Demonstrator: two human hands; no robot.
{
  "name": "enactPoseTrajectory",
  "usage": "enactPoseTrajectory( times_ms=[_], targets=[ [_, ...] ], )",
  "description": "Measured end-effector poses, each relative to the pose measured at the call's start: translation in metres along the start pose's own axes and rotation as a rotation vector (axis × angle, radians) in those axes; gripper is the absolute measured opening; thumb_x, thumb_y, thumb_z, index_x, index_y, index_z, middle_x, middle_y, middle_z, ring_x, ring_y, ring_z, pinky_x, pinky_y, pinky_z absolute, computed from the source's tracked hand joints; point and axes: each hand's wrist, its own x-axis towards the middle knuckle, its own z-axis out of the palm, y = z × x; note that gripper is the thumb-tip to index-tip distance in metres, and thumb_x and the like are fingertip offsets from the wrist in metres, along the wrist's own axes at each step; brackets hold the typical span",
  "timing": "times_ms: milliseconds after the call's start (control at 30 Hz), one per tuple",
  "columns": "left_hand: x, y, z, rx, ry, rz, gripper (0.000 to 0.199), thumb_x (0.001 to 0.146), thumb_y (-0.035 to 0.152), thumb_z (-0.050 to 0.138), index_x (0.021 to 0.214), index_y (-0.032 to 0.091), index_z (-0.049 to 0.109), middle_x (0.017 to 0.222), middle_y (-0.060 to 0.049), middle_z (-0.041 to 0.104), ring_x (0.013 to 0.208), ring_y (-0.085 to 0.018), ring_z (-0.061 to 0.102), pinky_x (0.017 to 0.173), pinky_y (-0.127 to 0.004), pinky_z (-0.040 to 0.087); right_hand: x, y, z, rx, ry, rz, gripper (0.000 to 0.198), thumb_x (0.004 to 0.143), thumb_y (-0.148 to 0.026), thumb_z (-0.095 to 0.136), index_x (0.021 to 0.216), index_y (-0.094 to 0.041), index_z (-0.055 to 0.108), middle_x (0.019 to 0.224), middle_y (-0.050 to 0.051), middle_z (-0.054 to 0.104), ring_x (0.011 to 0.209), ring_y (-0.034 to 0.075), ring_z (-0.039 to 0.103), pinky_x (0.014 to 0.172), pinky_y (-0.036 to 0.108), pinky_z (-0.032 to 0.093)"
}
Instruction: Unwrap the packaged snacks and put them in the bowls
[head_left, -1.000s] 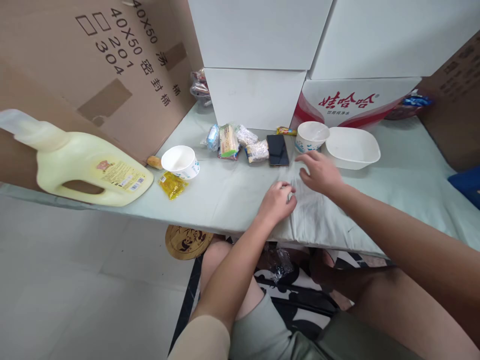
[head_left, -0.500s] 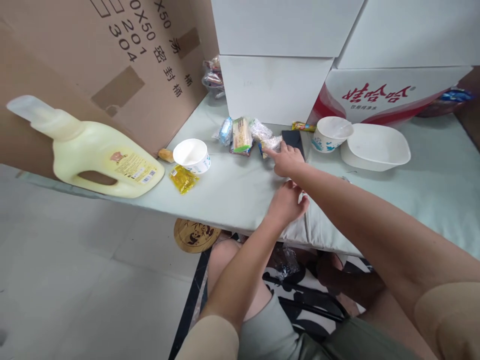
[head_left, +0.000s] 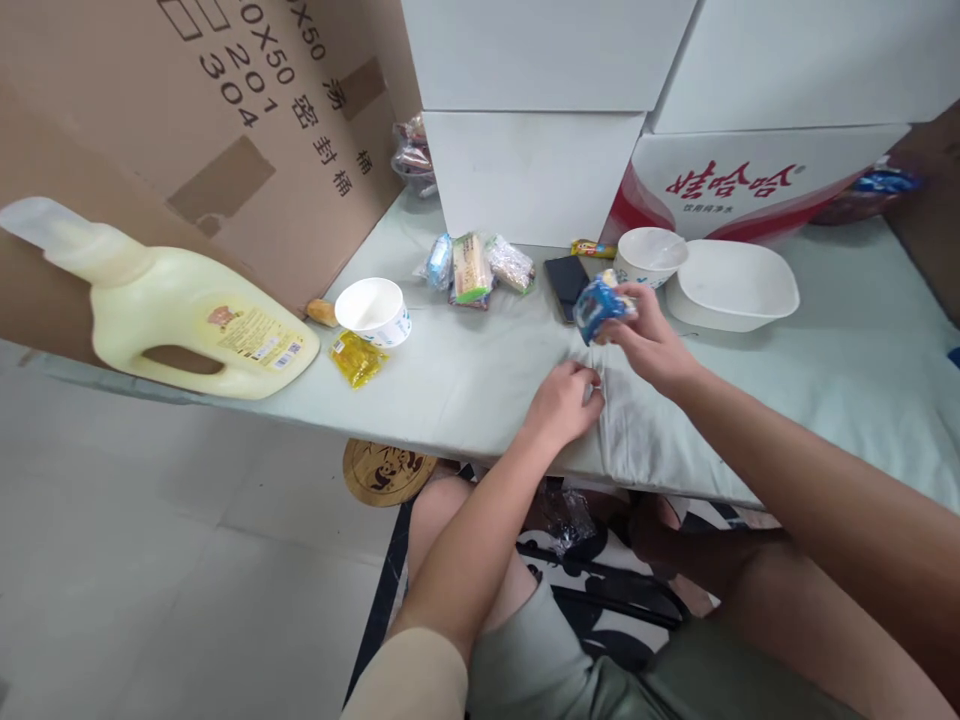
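My right hand (head_left: 651, 338) is closed on a small blue snack packet (head_left: 598, 305), raised over the table in front of a dark phone (head_left: 564, 284). My left hand (head_left: 566, 402) rests on the pale green tablecloth near the front edge. Its fingers are curled toward the thumb beside a crease in the cloth; whatever they hold, if anything, is hidden. Left of the phone lies a group of wrapped snacks: a blue one (head_left: 439, 262), a tan and green one (head_left: 470, 268) and one in clear wrap (head_left: 511, 264).
A paper bowl (head_left: 375, 312), a yellow packet (head_left: 358, 360) and a large detergent bottle (head_left: 202, 318) stand left. At right are another paper bowl (head_left: 649, 256) and a white plastic tub (head_left: 731, 285). White boxes (head_left: 532, 170) and a brown carton (head_left: 225, 130) line the back.
My right hand has picked the blue packet out of the snack group and drawn it right, uncovering the phone. My left hand has stayed near the front edge, its fingers more curled.
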Motion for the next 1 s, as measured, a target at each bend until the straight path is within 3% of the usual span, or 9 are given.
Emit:
enactPoseTrajectory(
  times_ms=[133,233,333,433,500,600,700,867,1000],
  targets=[
    [-0.001,0.01,0.001,-0.068,0.032,-0.021,0.014,0.089,0.017,0.055,0.097,0.018,0.067,0.111,-0.01,0.067,0.106,-0.023,0.064,0.1,-0.037,0.051,-0.058,0.029,-0.032,0.338,0.169,0.223,0.046,0.096,-0.049,0.044,0.137,-0.032,0.034,0.119,0.008,0.063,0.088,0.022,0.069,0.071,0.041,0.059],
    [0.002,0.018,0.008,-0.22,0.048,-0.069,0.012,0.092,0.022,0.055,0.099,0.018,0.064,0.105,-0.008,0.068,0.098,-0.019,0.065,0.092,-0.035,0.053,-0.092,0.042,-0.046,0.381,0.265,0.29,0.054,0.094,-0.049,0.05,0.14,-0.03,0.031,0.115,0.01,0.065,0.088,0.023,0.069,0.074,0.043,0.059],
    [0.006,0.028,0.02,-0.551,-0.049,-0.188,0.023,0.095,0.035,0.054,0.11,0.018,0.059,0.111,-0.01,0.068,0.097,-0.017,0.067,0.089,-0.032,0.055,-0.113,0.045,-0.05,0.212,0.279,0.239,0.057,0.088,-0.049,0.059,0.135,-0.025,0.039,0.101,0.008,0.067,0.082,0.024,0.067,0.075,0.043,0.058],
    [0.009,0.037,0.032,-0.847,-0.206,-0.239,0.044,0.092,0.044,0.06,0.128,0.02,0.05,0.131,-0.013,0.062,0.113,-0.02,0.066,0.097,-0.033,0.054,-0.123,0.038,-0.047,-0.089,0.298,0.124,0.046,0.083,-0.04,0.065,0.124,-0.024,0.053,0.111,0.012,0.066,0.097,0.027,0.065,0.086,0.047,0.055],
    [0.011,0.042,0.039,-0.916,-0.241,-0.255,0.058,0.085,0.045,0.069,0.134,0.022,0.046,0.134,-0.012,0.061,0.118,-0.021,0.064,0.099,-0.034,0.054,-0.128,0.03,-0.044,-0.221,0.264,0.029,0.041,0.083,-0.033,0.063,0.122,-0.023,0.058,0.12,0.014,0.062,0.111,0.03,0.061,0.096,0.049,0.052],
    [0.017,0.046,0.044,-0.906,-0.129,-0.325,0.064,0.078,0.041,0.076,0.131,0.024,0.045,0.128,-0.008,0.063,0.117,-0.021,0.063,0.098,-0.034,0.054,-0.131,0.024,-0.047,-0.257,0.201,-0.032,0.041,0.089,-0.033,0.056,0.129,-0.024,0.059,0.129,0.015,0.056,0.119,0.029,0.057,0.102,0.047,0.049],
    [0.023,0.045,0.042,-0.928,-0.015,-0.387,0.06,0.076,0.038,0.075,0.126,0.026,0.044,0.123,-0.005,0.064,0.113,-0.021,0.064,0.093,-0.034,0.056,-0.129,0.03,-0.06,-0.28,0.259,0.029,0.038,0.093,-0.034,0.05,0.128,-0.023,0.059,0.126,0.014,0.058,0.117,0.028,0.059,0.101,0.045,0.05],
    [0.024,0.037,0.033,-0.985,0.024,-0.433,0.065,0.07,0.037,0.08,0.124,0.027,0.046,0.112,-0.002,0.064,0.102,-0.019,0.065,0.087,-0.031,0.055,-0.126,0.053,-0.073,-0.475,0.229,0.185,0.036,0.091,-0.035,0.052,0.121,-0.018,0.063,0.113,0.016,0.066,0.101,0.031,0.06,0.091,0.046,0.048],
    [0.018,0.029,0.025,-0.889,0.021,-0.327,0.076,0.062,0.039,0.088,0.126,0.026,0.049,0.114,-0.004,0.064,0.105,-0.021,0.064,0.093,-0.032,0.052,-0.124,0.061,-0.069,-0.598,0.13,0.261,0.044,0.09,-0.039,0.055,0.128,-0.016,0.061,0.12,0.017,0.065,0.103,0.034,0.057,0.089,0.047,0.045]
  ],
)
